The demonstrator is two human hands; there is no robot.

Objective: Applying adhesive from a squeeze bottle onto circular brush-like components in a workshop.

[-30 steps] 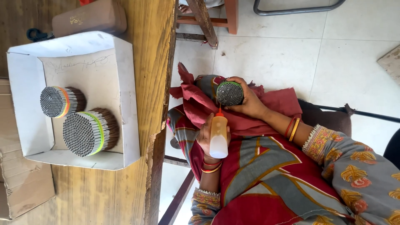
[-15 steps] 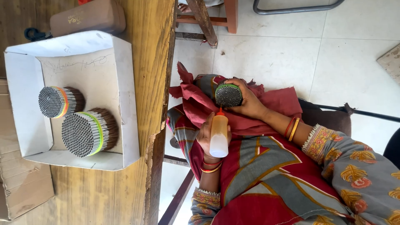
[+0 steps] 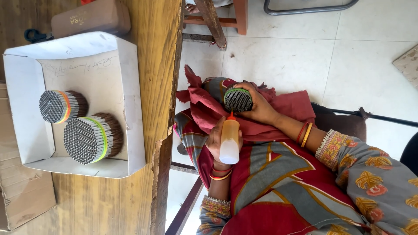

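While the right hand (image 3: 261,106) grips a round bundle of thin tubes (image 3: 237,99) over the lap, the left hand (image 3: 217,141) holds a squeeze bottle (image 3: 230,141), its orange nozzle touching the bundle's end face.

Left hand (image 3: 214,140): fingers curled shut around a bottle (image 3: 230,143), wrist bent, forearm running up from the lower edge, elbow out of view. Right hand (image 3: 262,108): fingers and thumb closed round a bundle (image 3: 237,100), palm cupping its side, forearm coming in from the right. The hands sit close together over the lap, not touching.
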